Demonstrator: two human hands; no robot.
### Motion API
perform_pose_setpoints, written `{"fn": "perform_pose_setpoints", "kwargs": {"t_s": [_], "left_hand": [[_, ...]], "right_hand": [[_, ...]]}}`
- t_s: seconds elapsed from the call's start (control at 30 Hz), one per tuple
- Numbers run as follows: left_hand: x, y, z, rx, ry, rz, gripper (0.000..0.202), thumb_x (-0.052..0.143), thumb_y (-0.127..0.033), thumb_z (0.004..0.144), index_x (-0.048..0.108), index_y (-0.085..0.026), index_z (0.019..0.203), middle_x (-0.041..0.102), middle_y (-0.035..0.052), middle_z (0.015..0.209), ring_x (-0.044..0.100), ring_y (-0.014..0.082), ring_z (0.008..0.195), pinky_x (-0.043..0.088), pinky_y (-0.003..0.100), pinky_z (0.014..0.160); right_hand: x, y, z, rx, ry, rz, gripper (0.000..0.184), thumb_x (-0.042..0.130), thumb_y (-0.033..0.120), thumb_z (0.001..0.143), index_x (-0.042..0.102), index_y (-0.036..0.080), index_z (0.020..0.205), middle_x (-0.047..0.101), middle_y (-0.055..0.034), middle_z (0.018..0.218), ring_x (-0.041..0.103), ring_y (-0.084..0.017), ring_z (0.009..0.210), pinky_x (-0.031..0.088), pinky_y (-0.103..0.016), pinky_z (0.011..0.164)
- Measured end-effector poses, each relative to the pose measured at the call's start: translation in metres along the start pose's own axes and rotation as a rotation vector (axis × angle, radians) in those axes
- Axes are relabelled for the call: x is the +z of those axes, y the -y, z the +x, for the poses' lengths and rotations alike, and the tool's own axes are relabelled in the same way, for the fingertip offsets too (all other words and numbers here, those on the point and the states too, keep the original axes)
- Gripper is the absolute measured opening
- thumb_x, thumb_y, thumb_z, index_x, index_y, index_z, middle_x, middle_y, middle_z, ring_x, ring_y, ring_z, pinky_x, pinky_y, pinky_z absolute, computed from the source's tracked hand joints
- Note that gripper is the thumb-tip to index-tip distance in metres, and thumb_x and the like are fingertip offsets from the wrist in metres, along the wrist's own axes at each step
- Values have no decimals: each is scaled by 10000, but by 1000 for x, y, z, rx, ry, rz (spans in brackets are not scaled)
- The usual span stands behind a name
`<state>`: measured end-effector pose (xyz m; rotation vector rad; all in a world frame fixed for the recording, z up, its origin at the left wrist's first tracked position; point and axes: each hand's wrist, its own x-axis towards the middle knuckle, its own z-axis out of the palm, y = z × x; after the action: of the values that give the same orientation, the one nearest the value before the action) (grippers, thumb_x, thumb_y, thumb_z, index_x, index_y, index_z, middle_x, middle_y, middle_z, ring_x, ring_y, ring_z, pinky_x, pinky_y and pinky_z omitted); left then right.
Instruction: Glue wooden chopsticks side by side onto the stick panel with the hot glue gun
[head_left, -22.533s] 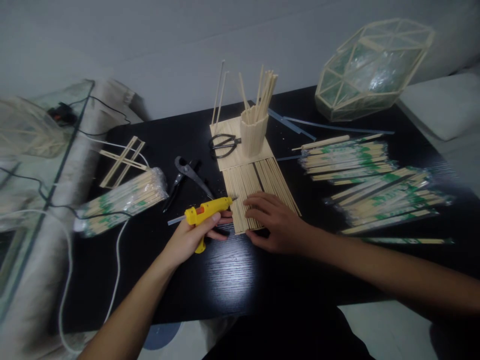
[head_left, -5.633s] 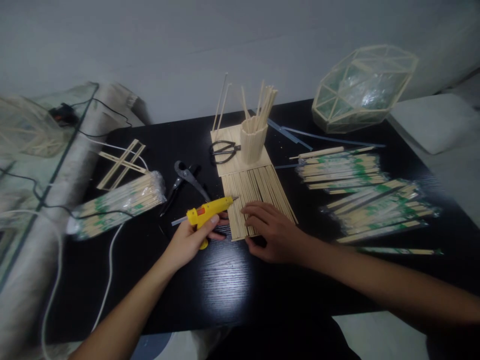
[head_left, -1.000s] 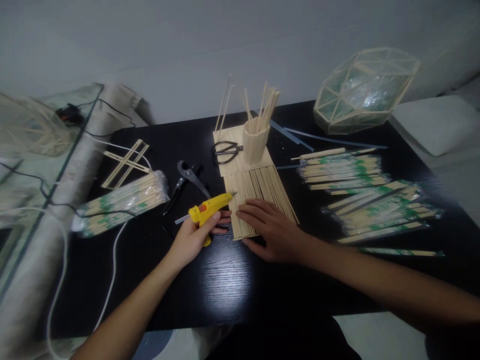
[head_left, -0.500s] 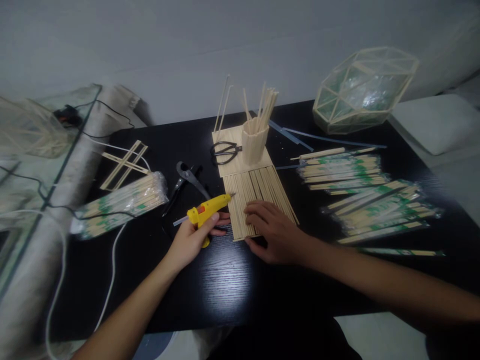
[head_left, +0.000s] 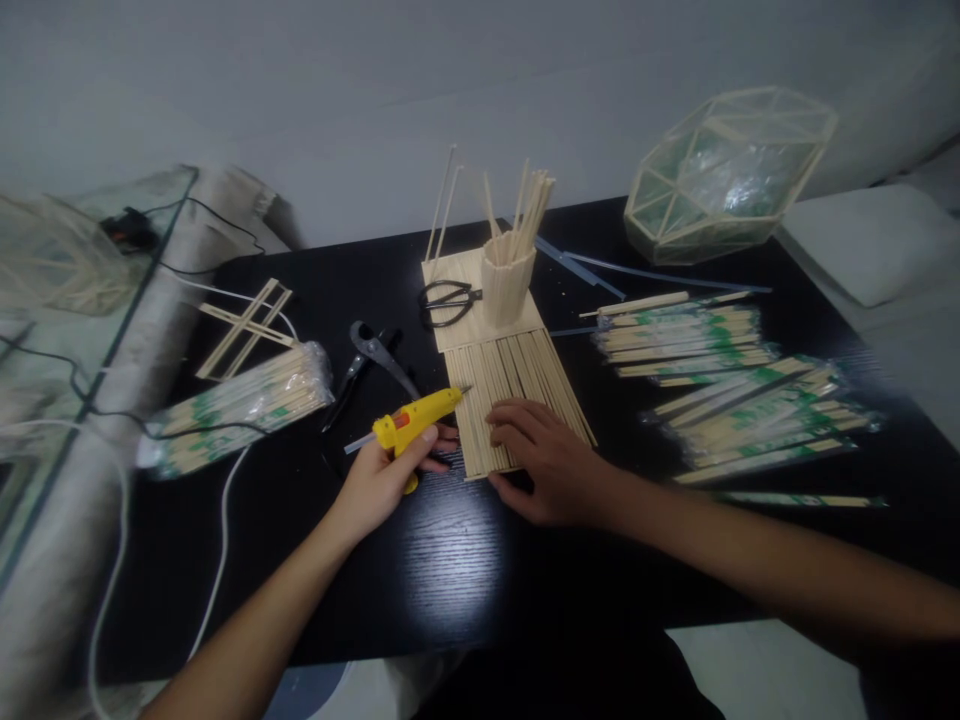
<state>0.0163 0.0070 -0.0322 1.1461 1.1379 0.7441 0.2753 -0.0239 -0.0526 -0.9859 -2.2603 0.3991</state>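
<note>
Near side of a dark tabletop (head_left: 600, 590), seen from above: a person's two bare forearms reach in; white cable (head_left: 220, 565) trails at L. L hand (head_left: 379, 475) has its grip wrapped round the handle of a yellow glue gun (head_left: 416, 416), nozzle pointing R, tip over the L side of a mat of pale sticks (head_left: 480, 375); can't tell if it touches. R hand (head_left: 551, 465) is on the mat's near R part, fingers bent; can't tell whether that grip is closed on a stick. Mat lies flat, approx. mid-tabletop, w/ dark gaps btwn some sticks on its R half.

Further R: a single wrapped chopstick pack (head_left: 817, 499), then two groups of plastic-wrapped chopsticks (head_left: 765, 410). L: a bagged bundle (head_left: 240, 412), pliers (head_left: 382, 358) nearer the mat, crossed sticks (head_left: 244, 325) behind the bundle.

Beyond the mat: pale board (head_left: 459, 263) w/ black-handled scissors (head_left: 448, 303) & an upright stick-walled cup (head_left: 508, 285) holding loose sticks (head_left: 536, 205). Far R: a faceted, stick-framed shape (head_left: 727, 180).
</note>
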Motion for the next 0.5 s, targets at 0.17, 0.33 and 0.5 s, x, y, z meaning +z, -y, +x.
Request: {"fn": "perform_pose_setpoints", "kwargs": {"t_s": [0.17,0.33,0.5], "left_hand": [[-17,-8,4,30,87,114,548,795,-679,939,831,-133,963,813,107,887,772,186,672,671,271,622],[-35,-15,12,19,221,169,583,752,-716,956,813,-139,905,773,86,803,732,161,594,628,230,528],[-38,-14,14,0,264,170,561,752,-692,967,805,-137,899,781,99,823,724,163,597,627,230,520]], "right_hand": [[-2,2,0,-14,-39,-8,276,690,210,914,585,187,1168,688,-202,1274,630,-372,1290,587,-585,1094],[-2,3,-1,-15,-65,-10,328,686,204,891,584,199,1203,700,-189,1273,624,-372,1295,567,-605,1102],[-5,4,2,-24,-82,-30,338,684,215,891,574,223,1210,696,-170,1278,638,-373,1293,567,-603,1107]]}}
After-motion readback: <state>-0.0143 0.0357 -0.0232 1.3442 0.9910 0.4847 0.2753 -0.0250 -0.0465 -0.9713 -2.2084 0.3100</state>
